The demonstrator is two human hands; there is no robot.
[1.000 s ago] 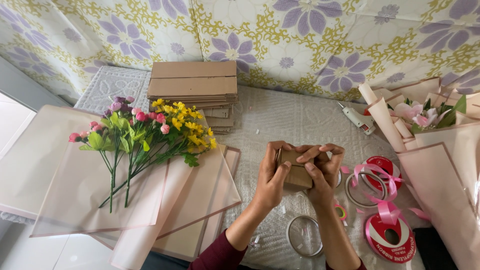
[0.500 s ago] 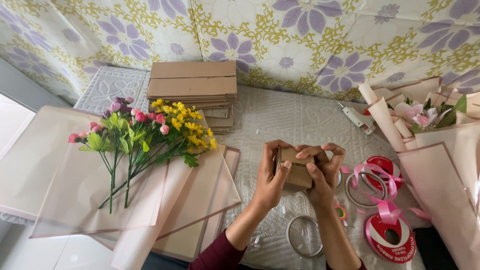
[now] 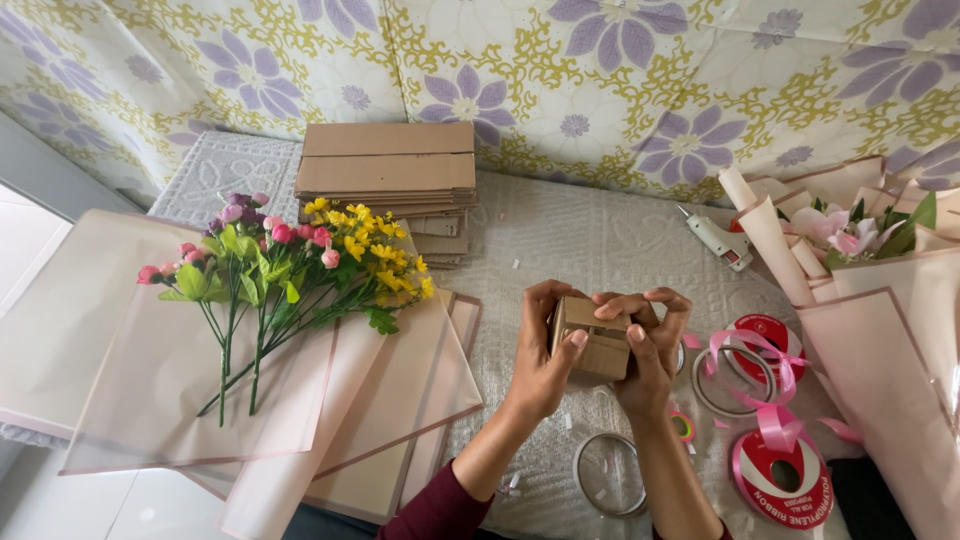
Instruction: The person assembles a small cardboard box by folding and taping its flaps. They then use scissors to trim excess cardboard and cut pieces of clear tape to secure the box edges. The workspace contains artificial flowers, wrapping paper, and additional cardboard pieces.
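Both hands on a small cardboard box (image 3: pixel 592 338), held above the worktop (image 3: pixel 560 235), centre-right of frame. Left hand (image 3: pixel 540 350) grip closed on the box's left side; right hand (image 3: pixel 648 340) closed over its top and right side. Flowers (image 3: pixel 290 265) at 9 o'clock on pink wrapping sheets (image 3: pixel 150 390). Ribbon spools (image 3: pixel 770 420) at 4 o'clock. Cardboard stack (image 3: pixel 388 170) at 11 o'clock.

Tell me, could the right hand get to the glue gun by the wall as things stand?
Probably yes, once freed. The right hand and left hand both grip the small cardboard box. The glue gun lies beyond it on bare cloth, nothing between.
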